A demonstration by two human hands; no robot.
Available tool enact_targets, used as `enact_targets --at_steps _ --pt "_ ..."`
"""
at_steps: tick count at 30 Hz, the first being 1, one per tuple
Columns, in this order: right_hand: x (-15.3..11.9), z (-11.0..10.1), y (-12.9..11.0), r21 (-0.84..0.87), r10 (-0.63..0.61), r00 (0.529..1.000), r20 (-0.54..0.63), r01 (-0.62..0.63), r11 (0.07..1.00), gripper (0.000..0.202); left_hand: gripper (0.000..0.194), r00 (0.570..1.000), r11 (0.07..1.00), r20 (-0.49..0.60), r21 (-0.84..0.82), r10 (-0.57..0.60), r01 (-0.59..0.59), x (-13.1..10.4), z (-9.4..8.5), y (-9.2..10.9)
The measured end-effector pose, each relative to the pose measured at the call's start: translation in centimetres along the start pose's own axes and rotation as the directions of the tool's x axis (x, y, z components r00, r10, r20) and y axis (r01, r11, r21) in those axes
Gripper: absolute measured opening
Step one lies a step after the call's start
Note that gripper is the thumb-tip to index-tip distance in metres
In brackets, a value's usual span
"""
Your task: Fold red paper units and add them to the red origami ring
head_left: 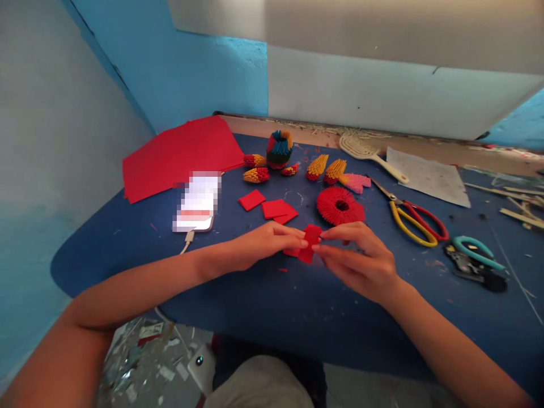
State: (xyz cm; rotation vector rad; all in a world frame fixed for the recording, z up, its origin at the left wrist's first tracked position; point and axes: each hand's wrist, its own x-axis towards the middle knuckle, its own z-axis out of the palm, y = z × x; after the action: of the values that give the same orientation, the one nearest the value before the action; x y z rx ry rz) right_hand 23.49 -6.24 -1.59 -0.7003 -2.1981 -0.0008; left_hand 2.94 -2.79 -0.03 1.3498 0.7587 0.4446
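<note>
Between my two hands is a small red paper strip (310, 243), held just above the blue tabletop. My left hand (270, 245) pinches its left side between thumb and fingers. On the strip's right edge, the thumb and fingertips of my right hand (361, 258) close in a pinch. Another red piece shows partly under my left fingers. Just beyond my hands lie several small red paper rectangles (274, 209), two of them overlapping. A round red folded-paper ring (340, 205) with a dark hole in its middle rests behind my right hand.
Large red sheets (182, 153) lie at the back left, near a lit, plugged-in phone (196, 201). Folded-paper cones (318, 167) and a multicoloured paper pot (279, 150) stand behind. Rightward are a hairbrush (365, 148), scissors (414, 218), teal-handled pliers (478, 252) and a white sheet (429, 175).
</note>
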Motion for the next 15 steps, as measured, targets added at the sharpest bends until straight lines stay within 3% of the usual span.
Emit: enact_targets --at_steps 4,10,15 --pt "0.08 0.03 -0.28 0.066 -0.004 0.999 0.033 0.002 0.998 0.030 0.015 0.995 0.994 0.055 0.065 0.089 -0.092 -0.01 -0.05 -0.02" --pt "-0.31 0.16 -0.19 0.086 -0.008 0.999 0.046 0.004 0.996 0.036 0.016 0.996 1.000 0.090 0.025 -0.005 0.002 0.02 -0.11 0.21" --pt "-0.27 0.19 -0.23 0.139 -0.033 0.999 0.028 0.029 0.990 0.025 0.009 0.998 0.998 0.060 -0.058 -0.019 0.022 -0.12 0.19 0.43"
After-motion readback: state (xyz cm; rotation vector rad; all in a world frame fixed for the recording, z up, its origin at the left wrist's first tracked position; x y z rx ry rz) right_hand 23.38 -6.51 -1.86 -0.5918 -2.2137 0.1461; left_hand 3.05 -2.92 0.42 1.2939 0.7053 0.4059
